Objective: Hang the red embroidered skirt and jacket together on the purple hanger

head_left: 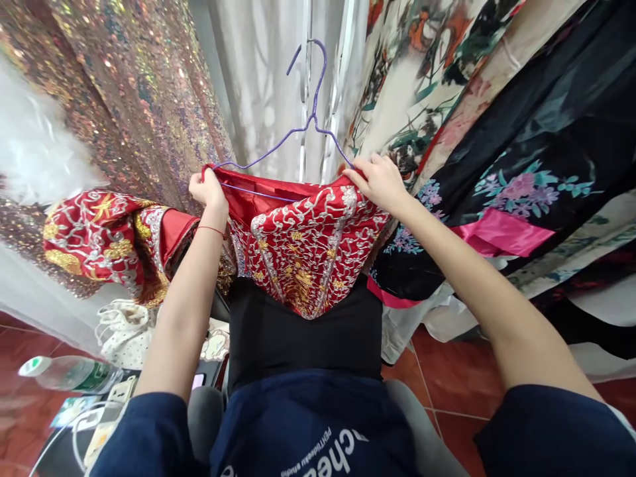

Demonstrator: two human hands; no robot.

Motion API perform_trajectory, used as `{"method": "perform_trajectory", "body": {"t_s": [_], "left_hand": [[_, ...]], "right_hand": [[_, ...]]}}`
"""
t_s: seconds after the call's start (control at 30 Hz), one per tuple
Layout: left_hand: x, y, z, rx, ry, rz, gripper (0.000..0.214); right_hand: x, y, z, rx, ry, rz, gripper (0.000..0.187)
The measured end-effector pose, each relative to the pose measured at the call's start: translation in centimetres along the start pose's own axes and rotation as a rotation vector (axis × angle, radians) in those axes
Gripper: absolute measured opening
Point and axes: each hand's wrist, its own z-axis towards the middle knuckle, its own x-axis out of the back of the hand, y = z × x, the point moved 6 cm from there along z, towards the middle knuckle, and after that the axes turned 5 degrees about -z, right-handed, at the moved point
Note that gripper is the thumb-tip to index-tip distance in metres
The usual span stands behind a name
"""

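Note:
A red bodice [308, 252] with silver and gold embroidery hangs across a purple wire hanger [314, 119] in front of me. Its lower point lies over my black-covered lap. My left hand [209, 189] is closed on the bodice's top left edge, beside the hanger's end. At the top right edge, my right hand [380, 182] pinches the red cloth and the hanger's other end. The hanger's hook points up and is free. Inside the bodice, red lining and the hanger's lower bar show. Fingertips of both hands are partly hidden by the cloth.
Left of my forearm lies another red embroidered garment [109, 238]. A plastic bottle [72, 374], a dotted pouch [126, 328] and white cables [74, 430] sit low at left. Sequined fabric [149, 79], white curtains [258, 79] and a black floral garment [536, 152] hang around me.

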Motion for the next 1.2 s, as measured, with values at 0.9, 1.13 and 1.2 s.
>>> {"method": "perform_trajectory", "body": {"t_s": [0.9,1.13,1.2], "left_hand": [[-1.3,9.3,-5.6,-0.112,-0.369,0.490,0.022],[-1.3,8.0,-6.3,0.022,-0.483,0.186,0.034],[-1.4,8.3,-7.2,-0.047,-0.507,0.174,0.035]], "right_hand": [[-1.8,-11.1,-3.6,-0.055,-0.518,0.373,0.069],[0.2,-15.4,1.6,0.258,-0.333,0.480,0.025],[2.3,-14.8,4.0,0.256,-0.013,0.396,0.029]]}}
